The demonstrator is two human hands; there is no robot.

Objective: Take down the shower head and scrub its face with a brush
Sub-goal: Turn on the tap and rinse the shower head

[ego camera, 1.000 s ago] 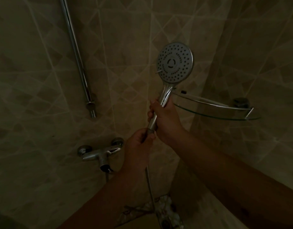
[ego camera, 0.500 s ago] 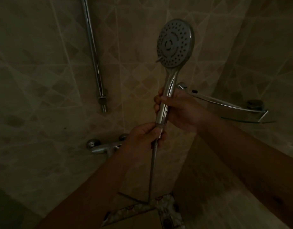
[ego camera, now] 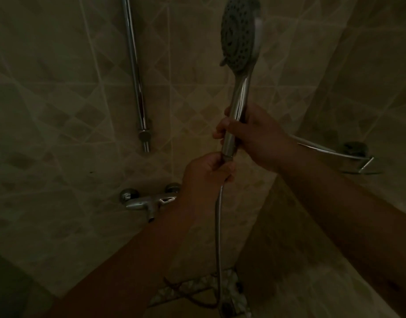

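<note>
From the head view, the shower head (ego camera: 240, 35) is held upright in the dim tiled corner, off the rail (ego camera: 134, 72), which runs down the wall to its left. Its dotted face is turned leftward and is blurred near the top edge of the picture. The right hand (ego camera: 254, 136) grips the chrome handle low down, fingers curled round it from the right, with fingertips showing on the handle's left side. Just below, the left hand (ego camera: 206, 173) is closed round the joint where the hose (ego camera: 218, 237) meets the handle, thumb and fingers wrapped over it. The hose hangs straight down from that hand toward the patterned floor. Left of the left hand, the mixer tap (ego camera: 149, 200) sticks out of the wall. Right of the shower head's handle, behind the right wrist, a glass corner shelf (ego camera: 348, 154) is fixed to the tiles.
</note>
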